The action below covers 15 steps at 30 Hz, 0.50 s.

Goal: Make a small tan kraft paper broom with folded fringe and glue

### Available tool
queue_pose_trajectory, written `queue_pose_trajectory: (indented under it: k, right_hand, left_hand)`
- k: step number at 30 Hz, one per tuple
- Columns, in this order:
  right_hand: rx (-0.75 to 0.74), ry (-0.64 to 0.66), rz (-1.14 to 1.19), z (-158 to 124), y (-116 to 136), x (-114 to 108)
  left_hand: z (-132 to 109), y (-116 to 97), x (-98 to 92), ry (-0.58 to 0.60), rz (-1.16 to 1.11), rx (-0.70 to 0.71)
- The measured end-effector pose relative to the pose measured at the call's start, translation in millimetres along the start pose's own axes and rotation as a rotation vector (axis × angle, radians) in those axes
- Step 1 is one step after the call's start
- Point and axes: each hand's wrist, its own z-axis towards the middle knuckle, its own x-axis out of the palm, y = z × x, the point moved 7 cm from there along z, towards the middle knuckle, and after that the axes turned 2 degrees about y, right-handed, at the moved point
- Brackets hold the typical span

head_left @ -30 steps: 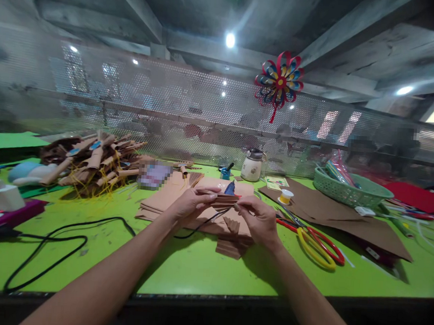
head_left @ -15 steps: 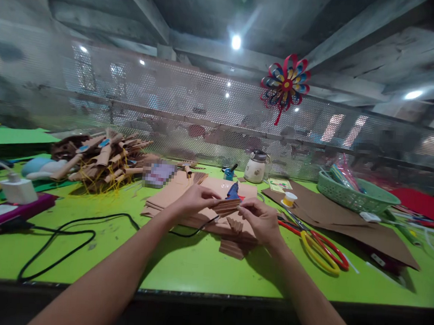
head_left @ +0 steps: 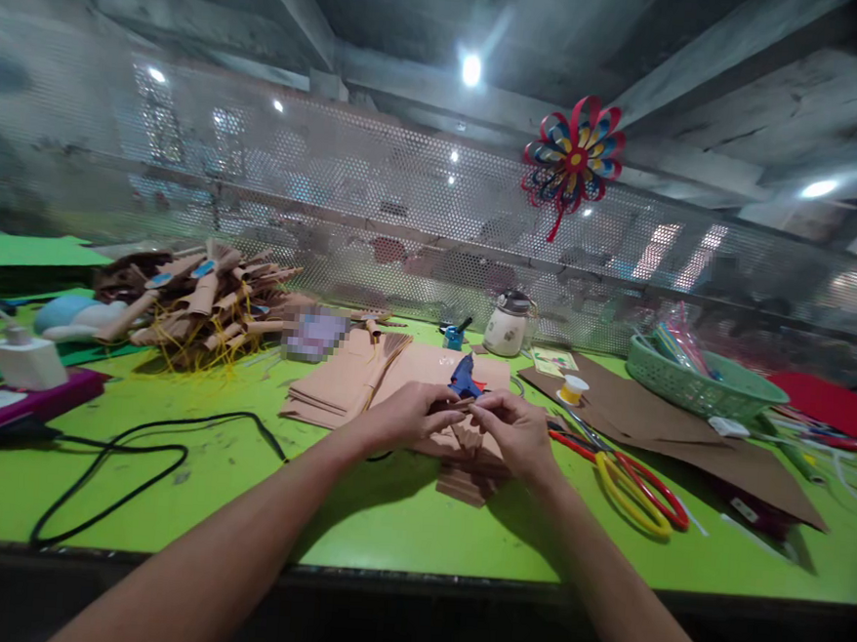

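Note:
Between the fingertips of my left hand (head_left: 418,413) and my right hand (head_left: 513,427) is a small piece of pleated brown paper (head_left: 459,404), pinched at both ends and mostly covered by the fingers. Just behind it a blue glue gun (head_left: 465,374) rests on the sheets. Below my hands lie more folded brown paper strips (head_left: 465,482), near the table's front. A stack of brown paper sheets (head_left: 336,378) spreads to the left and behind. Scissors with red and yellow handles (head_left: 641,492) lie right of my right hand.
On the green table (head_left: 240,503), a black cord (head_left: 185,446) loops near a purple power strip (head_left: 33,406). A pile of rolled paper pieces (head_left: 209,311) stands back left. A lidded jar (head_left: 507,324), a yellow thread spool (head_left: 573,390) and a green basket (head_left: 703,379) stand at the back and right.
My left hand has moved right, closer to my right hand. The pleated paper, earlier spread broad between them, now shows only as a narrow, bunched edge.

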Motion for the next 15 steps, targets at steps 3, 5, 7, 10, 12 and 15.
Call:
queue_pose_trajectory:
  k: [3, 5, 7, 10, 12, 15]
  right_hand:
    - [0.018, -0.015, -0.014, 0.0, -0.4, -0.7]
    - [0.03, -0.028, -0.014, 0.1, -0.3, -1.6]
    - [0.044, -0.033, 0.0, 0.5, -0.3, -2.1]
    - [0.06, -0.035, 0.015, 1.0, -0.5, -2.5]
    - [0.063, -0.035, 0.009, 1.1, -0.1, -2.3]
    - [0.058, -0.035, -0.002, 0.6, 0.5, -1.2]
  left_hand:
    - [-0.3, 3.5, -0.9, -0.066, -0.028, -0.017]
    - [0.1, 2.2, -0.1, -0.071, -0.04, -0.001]
    - [1.0, 0.5, -0.1, -0.071, -0.044, 0.016]
    - [2.4, 1.3, 0.7, -0.058, -0.014, 0.016]
    - [2.8, 2.3, 1.6, -0.052, 0.026, 0.015]
    - [1.9, 2.6, 2.4, -0.062, 0.036, 0.007]
